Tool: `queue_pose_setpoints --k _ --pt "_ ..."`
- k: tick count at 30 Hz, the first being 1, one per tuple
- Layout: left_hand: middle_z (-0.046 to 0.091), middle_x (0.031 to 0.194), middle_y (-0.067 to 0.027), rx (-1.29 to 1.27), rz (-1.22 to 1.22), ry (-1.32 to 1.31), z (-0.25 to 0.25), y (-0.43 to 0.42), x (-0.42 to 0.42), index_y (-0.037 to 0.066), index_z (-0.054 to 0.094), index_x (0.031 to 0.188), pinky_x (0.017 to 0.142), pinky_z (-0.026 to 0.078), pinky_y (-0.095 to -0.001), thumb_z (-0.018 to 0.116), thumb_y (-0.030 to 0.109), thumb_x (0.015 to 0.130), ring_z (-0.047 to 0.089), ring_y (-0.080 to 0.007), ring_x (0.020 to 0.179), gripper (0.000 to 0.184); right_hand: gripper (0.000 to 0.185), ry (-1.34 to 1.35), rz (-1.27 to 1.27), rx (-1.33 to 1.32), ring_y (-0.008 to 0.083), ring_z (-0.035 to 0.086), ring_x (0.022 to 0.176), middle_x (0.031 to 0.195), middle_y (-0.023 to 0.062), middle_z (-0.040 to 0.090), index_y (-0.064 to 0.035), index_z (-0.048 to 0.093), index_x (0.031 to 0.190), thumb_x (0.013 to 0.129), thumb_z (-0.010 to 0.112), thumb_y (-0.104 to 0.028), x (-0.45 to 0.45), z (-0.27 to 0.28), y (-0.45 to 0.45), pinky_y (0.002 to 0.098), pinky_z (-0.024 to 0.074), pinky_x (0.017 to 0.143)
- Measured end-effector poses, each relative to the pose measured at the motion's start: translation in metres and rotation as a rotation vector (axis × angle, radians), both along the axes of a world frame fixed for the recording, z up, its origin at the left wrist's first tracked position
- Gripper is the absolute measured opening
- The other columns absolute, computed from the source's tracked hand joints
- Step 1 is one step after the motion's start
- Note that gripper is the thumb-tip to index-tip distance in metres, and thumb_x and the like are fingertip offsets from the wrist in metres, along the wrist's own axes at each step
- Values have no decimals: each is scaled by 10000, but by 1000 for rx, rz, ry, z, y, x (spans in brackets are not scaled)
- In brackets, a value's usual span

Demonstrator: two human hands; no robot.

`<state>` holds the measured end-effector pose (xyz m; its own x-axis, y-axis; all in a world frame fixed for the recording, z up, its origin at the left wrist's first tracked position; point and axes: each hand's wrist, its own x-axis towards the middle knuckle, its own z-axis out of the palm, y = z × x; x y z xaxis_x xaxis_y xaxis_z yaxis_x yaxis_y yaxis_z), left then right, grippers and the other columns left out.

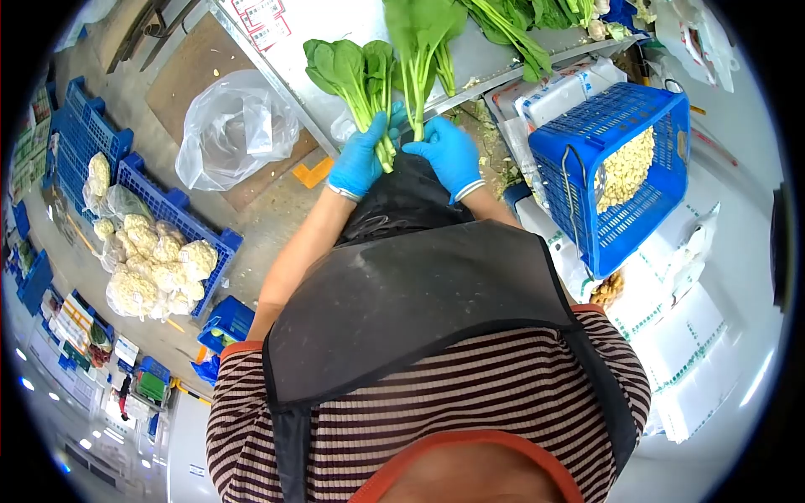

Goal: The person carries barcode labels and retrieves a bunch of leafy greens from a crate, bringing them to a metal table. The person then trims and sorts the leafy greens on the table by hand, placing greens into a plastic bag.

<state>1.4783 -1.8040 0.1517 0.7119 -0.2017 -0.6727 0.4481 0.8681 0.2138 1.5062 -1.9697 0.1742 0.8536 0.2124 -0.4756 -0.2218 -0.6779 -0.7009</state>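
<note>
Both my hands wear blue gloves and are at the near edge of the metal table [314, 21]. My left hand [359, 159] is closed around the stems of a leafy green bunch [342, 71], whose leaves point away from me over the table. My right hand [446, 153] pinches the stem ends of another leafy green bunch [419, 42], held just to the right of the first. More loose greens [516, 38] lie on the table at the upper right.
A clear plastic bag [237, 130] stands left of the table. A blue basket [553, 138] with pale pieces is at the right, beside white packages. Bagged pale produce [155, 264] sits by blue crates [159, 189] at the left. Debris lies below the table edge.
</note>
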Motion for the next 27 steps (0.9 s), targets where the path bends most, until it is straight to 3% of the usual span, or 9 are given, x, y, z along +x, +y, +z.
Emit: queue_pose_setpoints --k 2,3,7,10,13,16,17,21,27 --pt "670 992 -90 138 -86 -2 -7 -5 -1 -14 594 1173 726 523 -262 633 113 898 643 -157 842 305 363 -48 58 -68 297 588 628 728 163 608 -33 597 736 722 779 -346 -4 6 2 385 474 598" --pt "670 987 -85 202 -158 -1 -9 -7 1 -7 590 1182 709 525 -262 635 106 894 638 -149 808 312 316 -46 112 -61 244 589 585 701 127 610 -29 610 794 766 752 -310 -9 0 0 354 474 560" --pt "669 938 -69 146 -219 16 -38 -13 6 0 606 1144 693 529 -268 652 78 872 642 -148 786 286 250 487 -241 406 111 576 558 749 37 624 -31 607 993 856 658 -234 -7 -25 -5 245 450 480" --pt "662 954 -51 78 -166 -30 -40 -17 9 9 612 1144 702 520 -263 655 83 873 636 -142 817 285 276 543 -444 539 96 581 576 820 50 653 -28 616 1055 889 619 -249 9 -13 -3 220 443 478" --pt "657 977 -50 99 -124 18 -18 -24 16 27 613 1156 719 506 -255 651 115 889 620 -135 879 284 302 421 -346 337 158 626 640 849 97 671 -24 642 1070 877 636 -256 14 -30 -14 274 484 536" --pt "651 1001 -65 22 -159 34 -50 -23 16 24 600 1174 749 515 -270 645 153 904 624 -163 913 303 335 -53 -79 145 233 642 717 867 155 667 -32 660 1080 855 658 -281 7 -42 -22 343 508 639" --pt "643 1028 -81 -18 -139 37 -48 -25 20 23 592 1181 776 524 -296 643 171 911 627 -195 925 311 370 -82 26 37 286 637 773 912 190 653 -56 660 1108 837 671 -308 6 -27 -19 379 499 724" --pt "644 1024 -87 39 -58 25 -40 -35 30 16 599 1145 748 537 -340 651 145 902 630 -207 886 280 316 -47 -86 -71 288 601 697 836 141 617 -73 682 1044 818 691 -293 5 -1 -14 385 482 666" --pt "660 935 -66 81 -41 44 -30 -38 37 42 624 1066 704 526 -345 661 155 893 638 -180 823 210 249 -368 -143 -30 263 575 632 746 108 581 -70 687 994 820 695 -248 4 -3 -13 370 458 594"
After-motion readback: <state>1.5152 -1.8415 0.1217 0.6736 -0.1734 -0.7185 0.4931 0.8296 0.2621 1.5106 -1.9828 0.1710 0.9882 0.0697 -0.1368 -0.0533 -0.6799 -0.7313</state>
